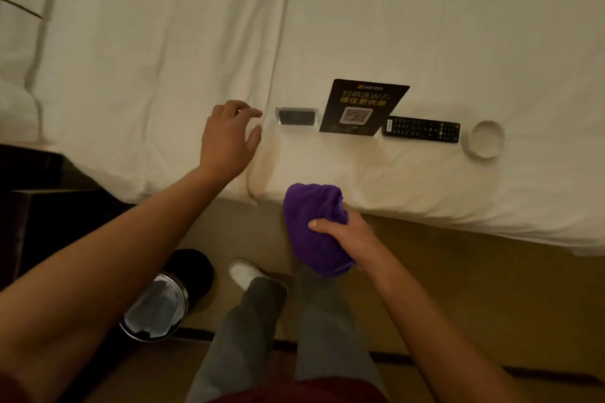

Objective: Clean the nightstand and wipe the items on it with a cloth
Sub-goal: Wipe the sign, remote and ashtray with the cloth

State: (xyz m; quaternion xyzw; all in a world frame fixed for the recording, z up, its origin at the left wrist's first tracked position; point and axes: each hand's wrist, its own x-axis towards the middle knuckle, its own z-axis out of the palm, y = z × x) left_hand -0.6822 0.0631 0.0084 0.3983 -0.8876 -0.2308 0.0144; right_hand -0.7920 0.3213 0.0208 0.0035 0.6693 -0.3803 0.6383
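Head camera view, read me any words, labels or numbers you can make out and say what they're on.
"WiFi": yellow print on the black card lying on the white bedding.
Other characters and QR code on it: too blurred.
Remote control buttons: too small.
Small clear-edged block: nothing legible.

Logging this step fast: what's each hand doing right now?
Left hand: open, fingers loosely spread above the bed sheet, holding nothing.
Right hand: gripping the bunched purple cloth.
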